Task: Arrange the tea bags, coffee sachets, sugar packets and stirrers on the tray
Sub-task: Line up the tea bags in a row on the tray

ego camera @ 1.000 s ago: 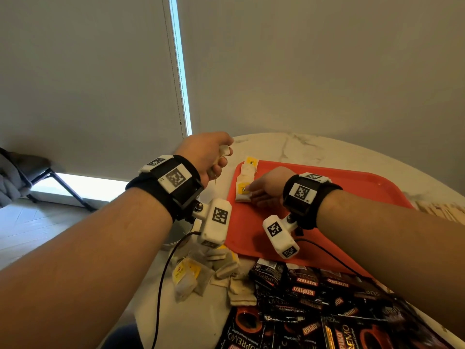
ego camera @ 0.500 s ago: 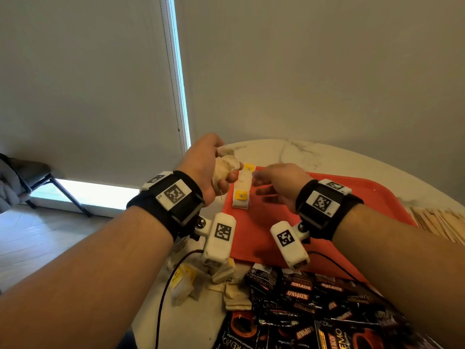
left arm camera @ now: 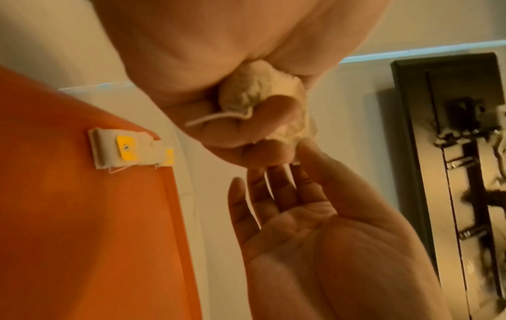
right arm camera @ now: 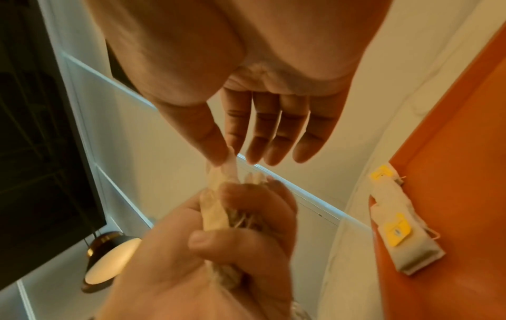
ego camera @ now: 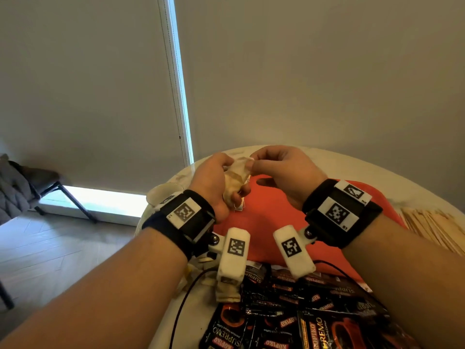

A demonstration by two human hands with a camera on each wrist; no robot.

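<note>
Centre of the head view: the left hand (ego camera: 214, 182) grips a bunch of tea bags (ego camera: 235, 178) in curled fingers, above the red tray (ego camera: 264, 222). The right hand (ego camera: 284, 170) pinches the top corner of 1 bag between thumb and forefinger. 2 placed tea bags (left arm camera: 131, 149) lie at the tray's far-left corner.

Left hand (ego camera: 216, 182) a curled, closed grip; right hand (ego camera: 281, 170) thumb and forefinger pinched (other fingers extended), both raised.
</note>
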